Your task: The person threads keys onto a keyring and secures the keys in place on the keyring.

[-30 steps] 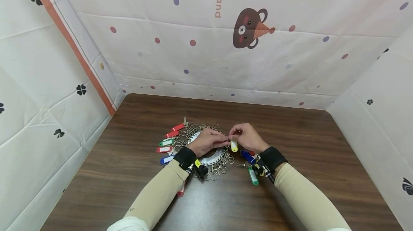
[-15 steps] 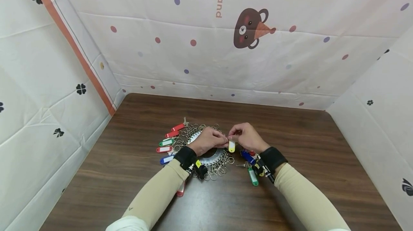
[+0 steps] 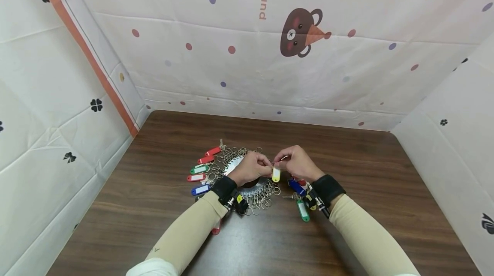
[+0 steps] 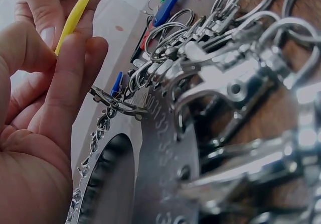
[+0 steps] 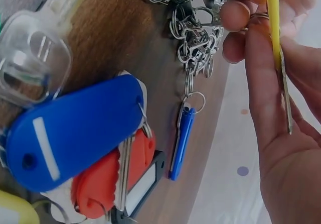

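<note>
In the head view, a yellow key tag (image 3: pixel 276 175) hangs at my right hand (image 3: pixel 300 164), whose thumb and finger pinch it. A key (image 5: pixel 286 98) lies along the tag in the right wrist view, with a small split ring (image 5: pixel 259 16) at its upper part. My left hand (image 3: pixel 251 169) meets the right one; its thumb and finger close on the tag's end in the left wrist view. Under the left hand lies a flat metal ring plate (image 4: pixel 165 158) with stamped numbers, its rim lined with snap hooks (image 4: pixel 225 83) and split rings.
Red, green and blue key tags (image 3: pixel 200 190) fan out along the plate's left side. Beside the right wrist lies a loose group with a blue tag (image 3: pixel 296 187) and a green tag (image 3: pixel 302 210). Printed white sheets (image 3: pixel 216 66) wall the wooden table (image 3: pixel 347 147).
The yellow key tag has shifted slightly left, toward my left hand. My left fingers have bent more, while both forearms stay nearly still.
</note>
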`<control>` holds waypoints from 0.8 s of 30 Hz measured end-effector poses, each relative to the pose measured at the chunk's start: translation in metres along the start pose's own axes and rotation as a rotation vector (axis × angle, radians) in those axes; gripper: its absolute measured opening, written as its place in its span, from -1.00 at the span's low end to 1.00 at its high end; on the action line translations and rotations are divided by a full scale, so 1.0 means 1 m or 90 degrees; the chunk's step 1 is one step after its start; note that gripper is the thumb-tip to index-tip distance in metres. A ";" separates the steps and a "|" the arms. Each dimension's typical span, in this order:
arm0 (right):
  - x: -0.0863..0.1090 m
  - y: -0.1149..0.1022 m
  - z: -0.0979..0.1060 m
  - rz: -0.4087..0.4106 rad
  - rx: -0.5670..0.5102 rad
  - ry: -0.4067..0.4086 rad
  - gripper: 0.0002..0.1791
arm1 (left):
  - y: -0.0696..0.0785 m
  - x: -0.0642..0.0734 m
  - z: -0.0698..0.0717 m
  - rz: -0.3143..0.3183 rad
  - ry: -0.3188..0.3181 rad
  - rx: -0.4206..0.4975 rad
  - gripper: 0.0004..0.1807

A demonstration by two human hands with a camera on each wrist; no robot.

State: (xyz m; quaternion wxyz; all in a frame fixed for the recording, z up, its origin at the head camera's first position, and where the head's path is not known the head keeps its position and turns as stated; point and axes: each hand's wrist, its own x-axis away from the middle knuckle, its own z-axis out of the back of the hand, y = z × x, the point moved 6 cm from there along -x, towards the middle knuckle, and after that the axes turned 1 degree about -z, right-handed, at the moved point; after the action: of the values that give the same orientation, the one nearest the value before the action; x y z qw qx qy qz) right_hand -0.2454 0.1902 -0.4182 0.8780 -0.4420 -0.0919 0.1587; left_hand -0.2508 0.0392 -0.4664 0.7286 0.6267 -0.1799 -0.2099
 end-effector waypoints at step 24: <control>-0.001 -0.008 0.001 0.060 0.047 -0.016 -0.85 | 0.005 0.001 -0.004 -0.024 -0.030 -0.036 -0.88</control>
State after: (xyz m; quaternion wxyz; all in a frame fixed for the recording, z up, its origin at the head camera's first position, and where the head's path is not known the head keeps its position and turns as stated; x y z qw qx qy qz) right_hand -0.2450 0.1859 -0.4116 0.8841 -0.4112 -0.0757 0.2086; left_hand -0.2478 0.0425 -0.4624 0.7377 0.6038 -0.1787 -0.2434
